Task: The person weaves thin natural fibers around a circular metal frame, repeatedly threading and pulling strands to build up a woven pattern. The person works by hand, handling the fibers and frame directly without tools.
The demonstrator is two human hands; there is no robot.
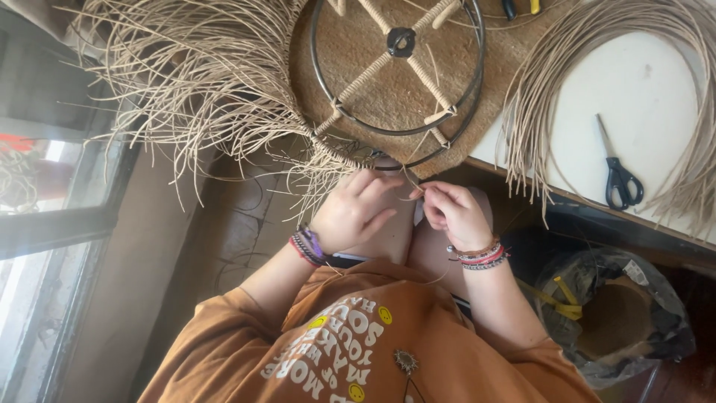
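Two hands [358, 209] [451, 213], one scissors [617, 173], one metal ring frame [397, 67].

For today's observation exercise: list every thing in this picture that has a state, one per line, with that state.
Left hand: closed on thin straw strands by the ring.
Right hand: pinching a strand.
Metal ring frame: lying flat, partly wrapped, loose strands fanning out.
Scissors: closed, lying on the white table.
Plastic bag: open.

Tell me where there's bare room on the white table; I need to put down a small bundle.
The white tabletop is bare between the scissors and the arc of loose reed strands that rings it. The metal ring frame and its fringe of strands crowd the woven mat, and both hands work at its edge.
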